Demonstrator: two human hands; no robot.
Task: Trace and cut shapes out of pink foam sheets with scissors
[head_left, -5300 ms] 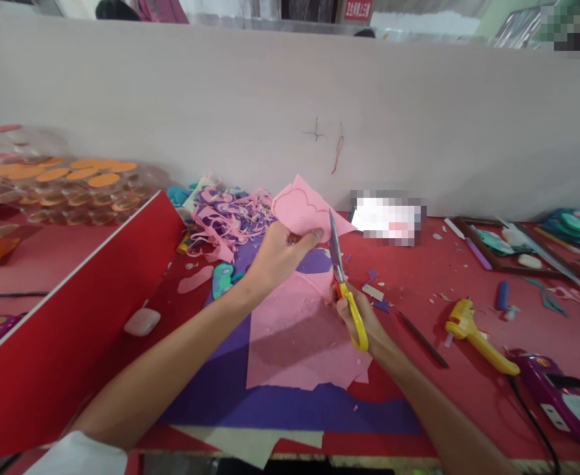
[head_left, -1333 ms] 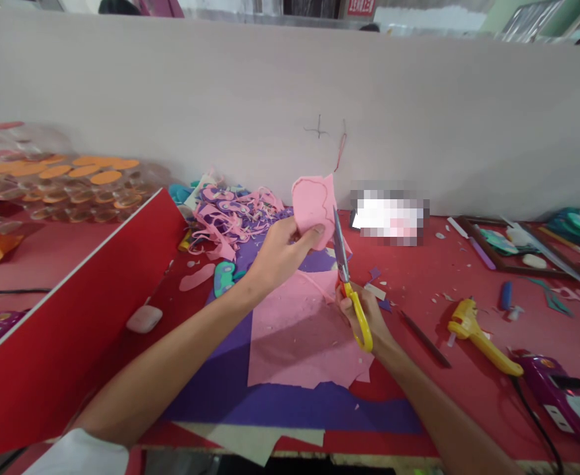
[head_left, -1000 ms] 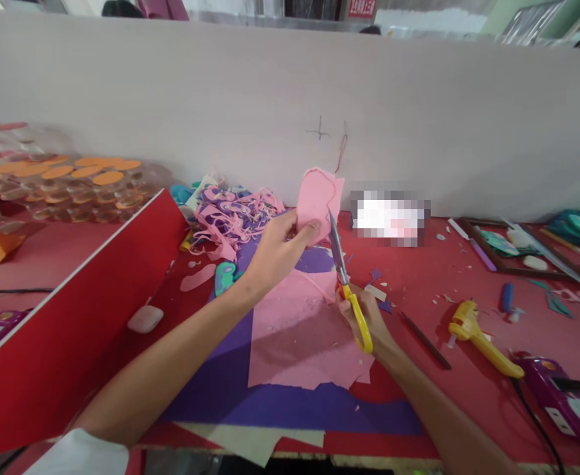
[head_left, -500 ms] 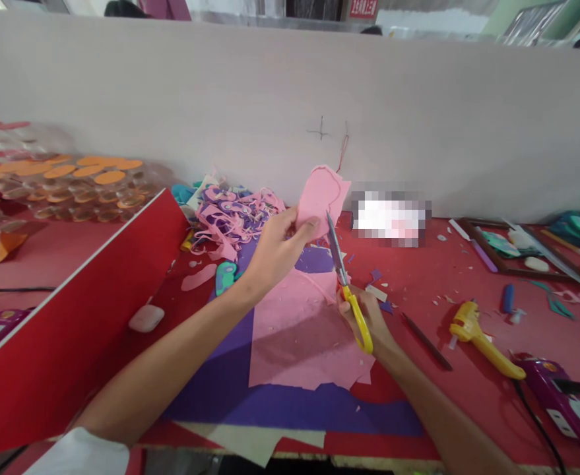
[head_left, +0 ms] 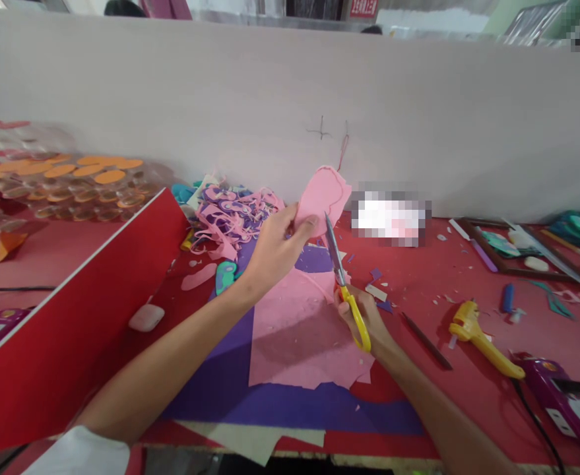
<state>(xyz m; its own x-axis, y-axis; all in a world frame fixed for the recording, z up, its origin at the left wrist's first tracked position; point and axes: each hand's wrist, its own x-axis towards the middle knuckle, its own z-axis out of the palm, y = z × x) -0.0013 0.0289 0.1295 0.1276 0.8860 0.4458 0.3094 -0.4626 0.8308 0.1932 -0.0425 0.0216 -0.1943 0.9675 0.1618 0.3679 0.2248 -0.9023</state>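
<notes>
My left hand (head_left: 282, 244) pinches a small pink sheet (head_left: 322, 191) that looks like craft foam, with a curved outline along its right side. The fingers of my right hand (head_left: 361, 313) are wrapped round the yellow handles of a pair of scissors (head_left: 339, 264). Their blades point up and meet the lower edge of the pink sheet, close to my left thumb. Below both hands lies a larger pink sheet (head_left: 299, 336) with ragged edges, on top of a purple sheet (head_left: 294, 409). Part of my right hand is hidden behind the handles.
A tangle of pink and purple offcuts (head_left: 240, 214) lies at the back left, beside an upright red panel (head_left: 86, 316). To the right are a brown pencil (head_left: 427, 341), a yellow glue gun (head_left: 485, 340) and a purple device (head_left: 564, 399). A grey partition (head_left: 220, 99) stands behind.
The scissors and my right hand have shifted slightly up and left, and the blade tips sit a little further into the small pink sheet. My left hand is almost still.
</notes>
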